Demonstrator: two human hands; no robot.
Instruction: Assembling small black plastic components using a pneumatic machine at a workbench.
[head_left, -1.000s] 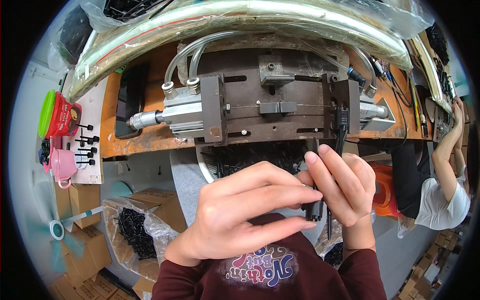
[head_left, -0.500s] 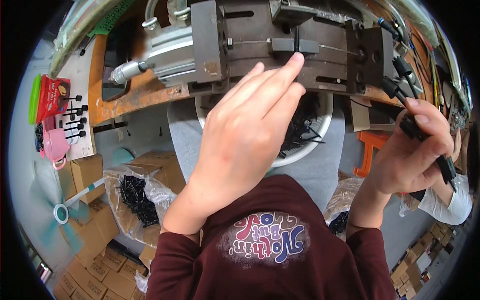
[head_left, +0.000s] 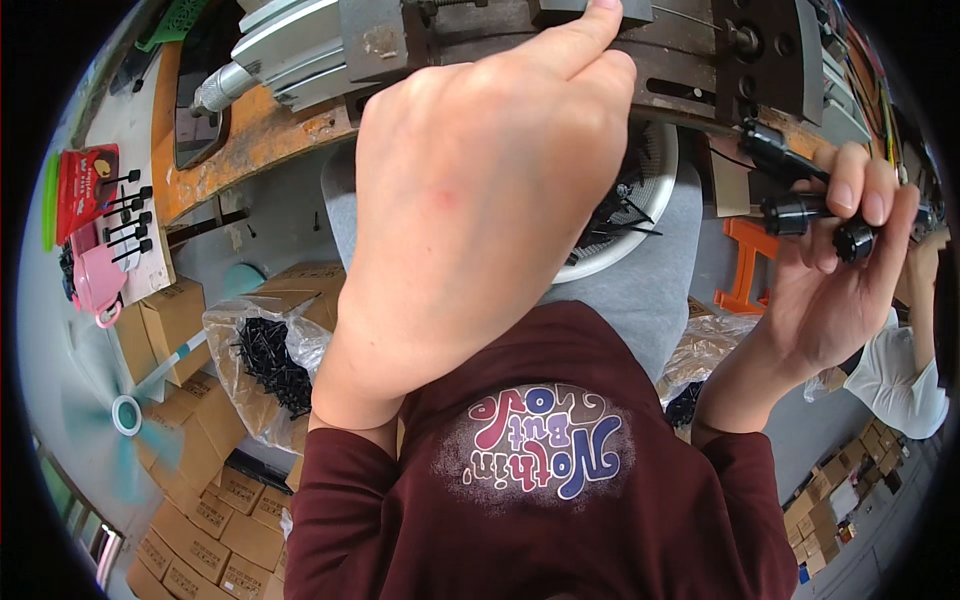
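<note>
My left hand (head_left: 480, 200) fills the middle of the view. It stretches upward with its fingers straight, and the fingertips rest on a dark block of the metal fixture (head_left: 720, 50) at the top edge; I see nothing in it. At the right, my right hand (head_left: 830, 280) is closed around a few black cylindrical plastic parts (head_left: 800, 212), held just below the fixture's right end. A white basin (head_left: 655, 225) of loose black parts sits on my lap, mostly hidden behind the left hand.
A silver cylinder (head_left: 290, 50) lies on the orange bench (head_left: 250, 140). At lower left are a clear bag of black parts (head_left: 265, 360), cardboard boxes (head_left: 200, 520) and a teal fan (head_left: 125, 415). An orange stool (head_left: 745, 270) and another person (head_left: 900, 380) are at the right.
My hands were together over the basin; the left one has gone up to the fixture and the right one has swung out to the right with the black parts. The view has tilted down.
</note>
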